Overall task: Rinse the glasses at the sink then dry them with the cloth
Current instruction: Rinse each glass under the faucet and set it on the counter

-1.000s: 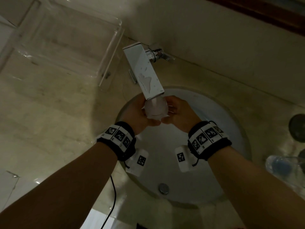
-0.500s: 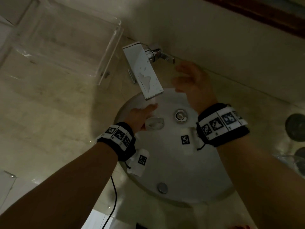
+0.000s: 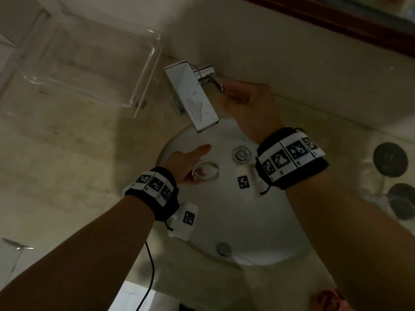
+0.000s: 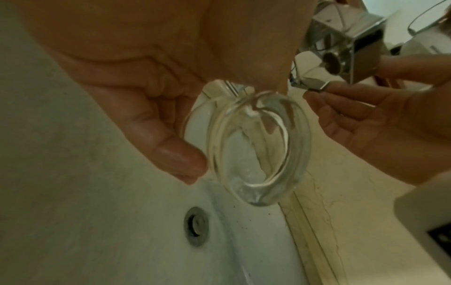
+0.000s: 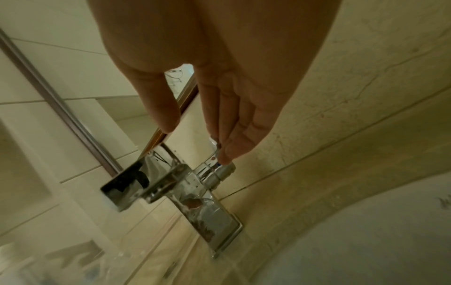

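My left hand (image 3: 186,162) grips a clear glass (image 3: 205,172) low in the white sink basin (image 3: 235,221), below and in front of the faucet spout (image 3: 193,97). In the left wrist view my thumb and fingers curl round the glass (image 4: 258,150), whose thick base faces the camera. My right hand (image 3: 242,102) is up at the faucet lever (image 3: 212,83). Its straight fingertips (image 5: 229,146) touch the lever (image 5: 219,169) and the thumb stands apart. No cloth is in view.
A clear acrylic tray (image 3: 85,52) stands on the counter at back left. Two dark round objects (image 3: 390,159) lie on the counter at right. The drain (image 3: 241,154) sits mid-basin. A black cable (image 3: 150,265) hangs at the front edge.
My right hand let go of the glass and rose to the faucet lever. My left hand lowered the glass from under the spout into the basin.
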`<act>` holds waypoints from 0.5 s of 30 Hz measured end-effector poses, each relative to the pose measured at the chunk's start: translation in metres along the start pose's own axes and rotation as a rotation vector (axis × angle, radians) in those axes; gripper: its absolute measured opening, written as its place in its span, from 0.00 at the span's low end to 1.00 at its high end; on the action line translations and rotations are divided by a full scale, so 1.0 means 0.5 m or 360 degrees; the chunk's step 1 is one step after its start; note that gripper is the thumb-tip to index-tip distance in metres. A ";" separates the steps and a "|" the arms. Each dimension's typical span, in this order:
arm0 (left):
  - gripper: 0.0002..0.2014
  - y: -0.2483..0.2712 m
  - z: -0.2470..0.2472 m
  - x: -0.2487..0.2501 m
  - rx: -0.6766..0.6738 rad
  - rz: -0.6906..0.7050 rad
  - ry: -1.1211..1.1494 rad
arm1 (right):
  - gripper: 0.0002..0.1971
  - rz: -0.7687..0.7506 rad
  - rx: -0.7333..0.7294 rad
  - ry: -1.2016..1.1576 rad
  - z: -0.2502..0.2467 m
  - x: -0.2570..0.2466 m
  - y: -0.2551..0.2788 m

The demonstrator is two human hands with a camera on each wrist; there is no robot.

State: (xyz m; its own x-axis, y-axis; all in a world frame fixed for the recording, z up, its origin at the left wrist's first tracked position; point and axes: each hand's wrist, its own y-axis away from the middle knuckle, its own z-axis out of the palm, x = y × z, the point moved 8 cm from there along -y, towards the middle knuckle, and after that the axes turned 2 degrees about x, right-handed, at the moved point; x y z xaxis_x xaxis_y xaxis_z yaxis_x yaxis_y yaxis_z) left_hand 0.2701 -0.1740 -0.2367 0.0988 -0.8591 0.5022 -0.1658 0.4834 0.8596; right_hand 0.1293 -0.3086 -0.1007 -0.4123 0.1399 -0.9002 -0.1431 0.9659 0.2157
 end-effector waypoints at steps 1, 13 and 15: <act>0.22 0.001 0.000 -0.001 -0.0004 0.0008 -0.0002 | 0.20 0.0001 -0.0003 0.0014 0.003 0.000 0.005; 0.33 0.037 0.060 0.017 -0.0163 0.0053 -0.0385 | 0.31 0.0400 -0.0012 0.0190 -0.038 0.105 0.165; 0.31 0.052 0.097 0.024 -0.0233 0.0075 -0.0487 | 0.30 0.0450 0.0020 0.0264 -0.077 0.127 0.203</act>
State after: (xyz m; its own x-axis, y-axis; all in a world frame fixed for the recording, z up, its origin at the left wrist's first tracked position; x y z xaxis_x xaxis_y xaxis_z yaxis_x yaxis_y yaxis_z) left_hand 0.2193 -0.1801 -0.2129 -0.2082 -0.8350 0.5094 -0.0181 0.5240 0.8515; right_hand 0.0541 -0.2098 -0.1214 -0.5753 0.3666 -0.7312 0.0087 0.8966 0.4427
